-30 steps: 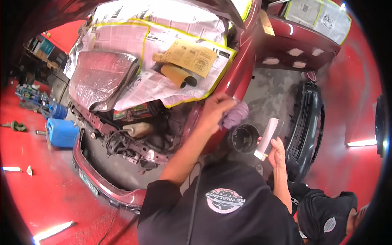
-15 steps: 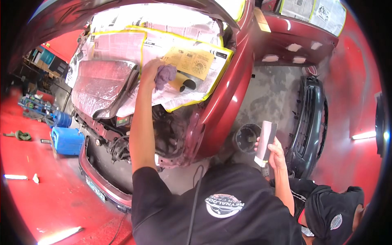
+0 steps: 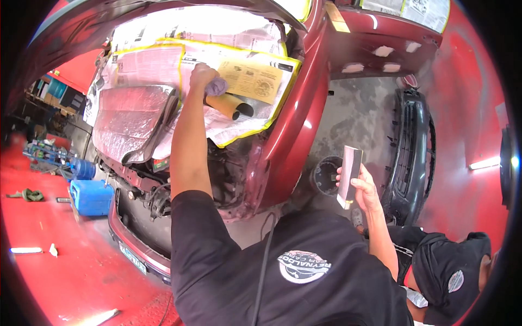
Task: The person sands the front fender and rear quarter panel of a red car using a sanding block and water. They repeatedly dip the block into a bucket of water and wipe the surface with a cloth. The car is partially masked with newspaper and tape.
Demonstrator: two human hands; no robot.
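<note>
My left hand (image 3: 202, 76) is closed on a crumpled purple cloth (image 3: 217, 87), low over the newspaper masking (image 3: 148, 68) in the car's front end. Beside the cloth lies a flat tan sheet with dark print (image 3: 251, 80), which looks like the back of sandpaper. A curled tan sheet with a black inner face (image 3: 224, 105) rests just below it. At the right, my right hand (image 3: 366, 189) grips a long sanding block (image 3: 349, 176), held upright, pale on one side and dark on the other. Some fingers of my left hand are hidden.
A red fender (image 3: 296, 125) runs along the bay's right side. A bucket (image 3: 327, 175) and a detached black bumper (image 3: 409, 157) stand on the floor. Another person (image 3: 448, 271) crouches at lower right. At left are a blue jug (image 3: 91, 198) and a red bumper (image 3: 138, 247).
My left hand and the purple cloth have shifted up and away, exposing more of the curled sheet. My right hand keeps its hold on the sanding block. The whole view has shifted slightly.
</note>
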